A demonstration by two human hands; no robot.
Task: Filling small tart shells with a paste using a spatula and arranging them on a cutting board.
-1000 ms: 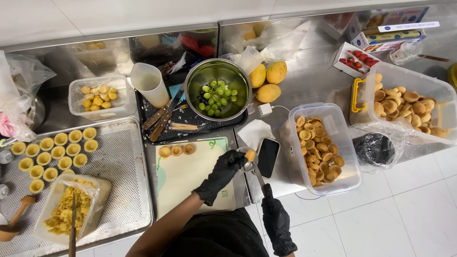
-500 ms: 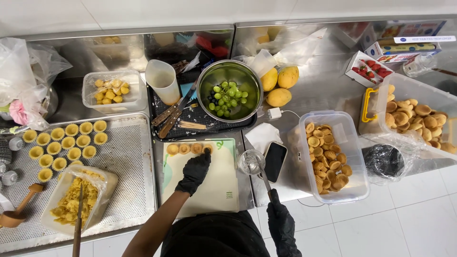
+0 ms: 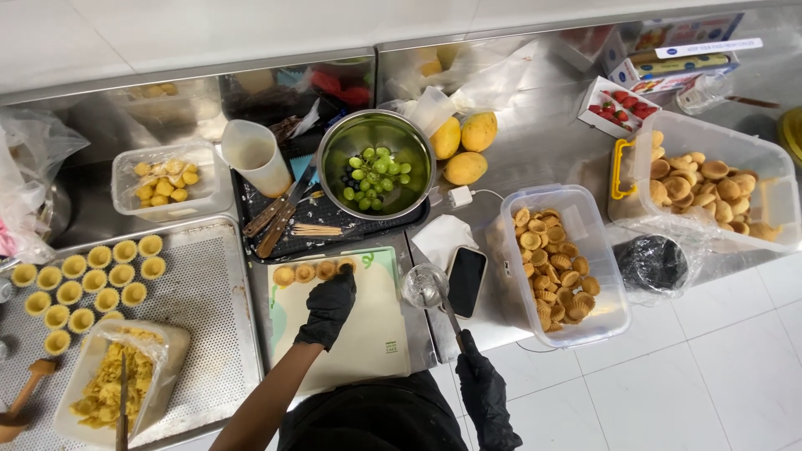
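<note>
1. Shells are being laid out: the left hand (image 3: pixel 327 305), in a black glove, is resting its fingertips on the row of small round golden tart shells (image 3: pixel 313 271) at the far edge of the pale rectangular cutting board (image 3: pixel 368 342); the grip is lying loosely curled over the shell at the row's end, and I cannot tell whether it is pinching it.
2. The right hand (image 3: pixel 483 392), also gloved in black, is closing its grip round the handle of a small round wire-mesh sieve (image 3: pixel 424 286), which is hovering just right of the board, beside a dark phone (image 3: pixel 466 280).
3. Further right of that grip, a clear plastic tub of more golden shells (image 3: pixel 558 266) is standing on the steel table (image 3: pixel 535 142).
4. Judging by this, the arranging step is under way; the next move is calling for steadying the row under the left grip while bringing the sieve over it.
</note>
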